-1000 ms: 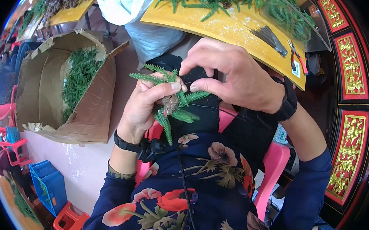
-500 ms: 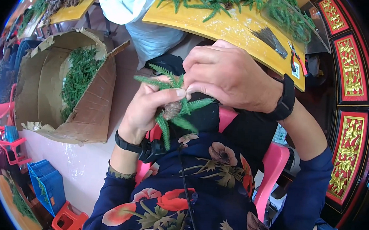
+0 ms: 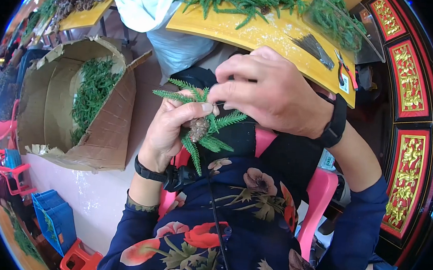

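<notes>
My left hand (image 3: 170, 119) is closed round a green artificial pine sprig (image 3: 226, 120), its thumb pressed over the middle. A brown pine cone (image 3: 199, 130) sits among the sprig's spread leaves, just below that thumb. Close against the left thumb tip, my right hand (image 3: 275, 91) is bent with thumb and fingers pinched together beside the sprig's centre. What those fingers hold is too small and too hidden to make out. Both hands are above my lap, in front of the yellow table (image 3: 283, 37).
Green sprigs (image 3: 246, 1) lie on the table, with a clear bin (image 3: 337, 25), thin dark wires (image 3: 313, 49) and pliers (image 3: 344, 68) at its right. A torn cardboard box (image 3: 104, 127) of sprigs stands left, below a white plastic bag (image 3: 177, 47). A blue crate (image 3: 55, 219) is lower left.
My right hand's fingers have shifted slightly, lifting a little from the left thumb tip. The sprig and cone have moved slightly left and turned a little in my left hand.
</notes>
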`<state>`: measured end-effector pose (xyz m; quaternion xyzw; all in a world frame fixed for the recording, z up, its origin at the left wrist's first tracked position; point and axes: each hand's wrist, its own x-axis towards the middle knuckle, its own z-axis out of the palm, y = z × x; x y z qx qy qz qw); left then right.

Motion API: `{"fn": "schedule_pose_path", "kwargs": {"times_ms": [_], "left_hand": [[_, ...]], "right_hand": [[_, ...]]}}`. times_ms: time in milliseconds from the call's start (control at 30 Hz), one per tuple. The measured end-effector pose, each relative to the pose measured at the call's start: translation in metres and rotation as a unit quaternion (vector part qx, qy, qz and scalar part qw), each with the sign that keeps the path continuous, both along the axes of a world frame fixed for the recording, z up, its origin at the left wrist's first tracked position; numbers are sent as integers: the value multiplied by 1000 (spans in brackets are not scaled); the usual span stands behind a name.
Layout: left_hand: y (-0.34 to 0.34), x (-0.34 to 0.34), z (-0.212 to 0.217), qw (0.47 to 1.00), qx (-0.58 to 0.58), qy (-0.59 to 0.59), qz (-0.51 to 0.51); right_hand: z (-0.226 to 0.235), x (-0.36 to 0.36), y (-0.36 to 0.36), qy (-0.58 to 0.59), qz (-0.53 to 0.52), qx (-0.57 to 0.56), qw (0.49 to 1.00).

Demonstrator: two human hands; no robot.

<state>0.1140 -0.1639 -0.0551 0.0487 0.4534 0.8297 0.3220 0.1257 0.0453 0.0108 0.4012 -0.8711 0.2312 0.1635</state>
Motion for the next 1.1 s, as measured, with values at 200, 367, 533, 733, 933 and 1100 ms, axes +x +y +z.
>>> {"fn": "schedule_pose_path", "kwargs": {"times_ms": [200, 367, 533, 733, 933, 1100], "left_hand": [[5, 3, 3, 999, -18, 35, -9], [4, 5, 12, 955, -183, 232, 8], [2, 0, 6, 997, -48, 60, 19], [-3, -5, -2, 999, 12, -29, -41], [-1, -3, -1, 997, 27, -53, -44], [0, 1, 8, 998, -48, 27, -19]], "right_hand": [[-1, -2, 0, 56, 25, 69, 996], [9, 8, -10, -274, -116, 35, 954], [7, 6, -5, -263, -102, -71, 957], [-5, -2, 0, 87, 14, 15, 996], [2, -2, 4, 149, 57, 70, 985], [-1, 3, -3, 31, -2, 41, 999]]}}
